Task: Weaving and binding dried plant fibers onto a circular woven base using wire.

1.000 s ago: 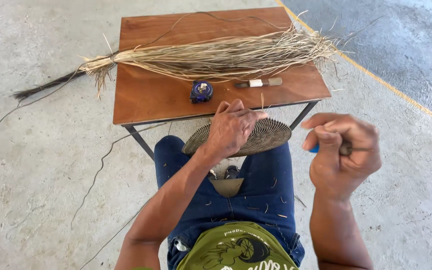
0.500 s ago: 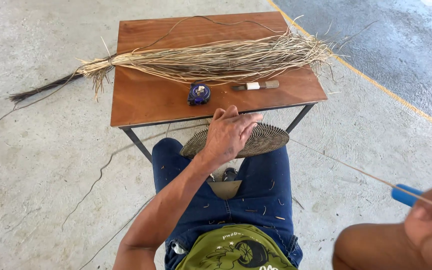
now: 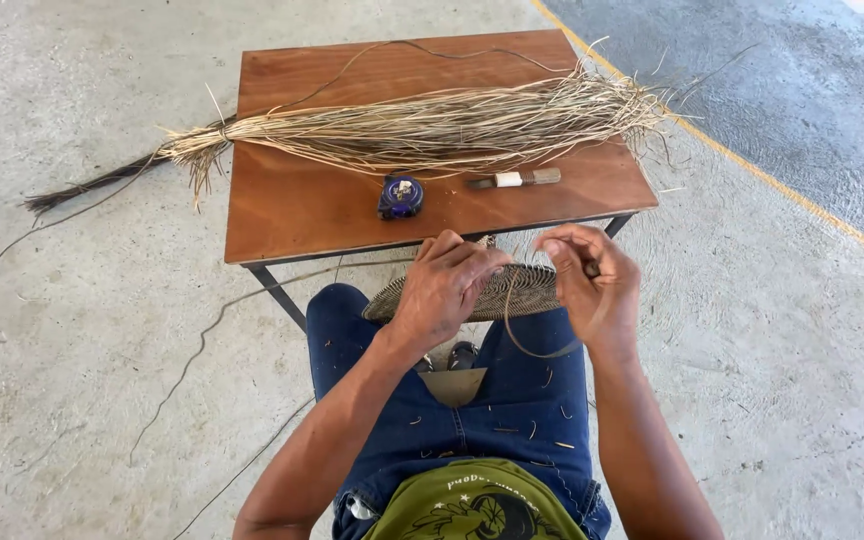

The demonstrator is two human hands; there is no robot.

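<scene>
A flat round woven disc of coiled fibre [image 3: 512, 290] rests on my lap, over blue trousers. My left hand [image 3: 444, 288] lies on top of the disc, fingers curled over its left half, gripping it. My right hand [image 3: 590, 282] is at the disc's right edge, fingers pinched on a thin fibre strand [image 3: 527, 345] that loops down below the disc. A small dark tool end shows at that hand's fingers; what it is I cannot tell.
A brown wooden table [image 3: 292, 215] on a metal frame stands in front of my knees. On it lie a long bundle of dry fibres [image 3: 422, 125], a blue tape measure [image 3: 401, 196] and a small knife [image 3: 515, 180]. Loose strands trail across the concrete floor [image 3: 82, 380] at left.
My right hand, which had pulled the strand far out to the right and low, has come back to the disc's right edge. My left hand stayed on the disc.
</scene>
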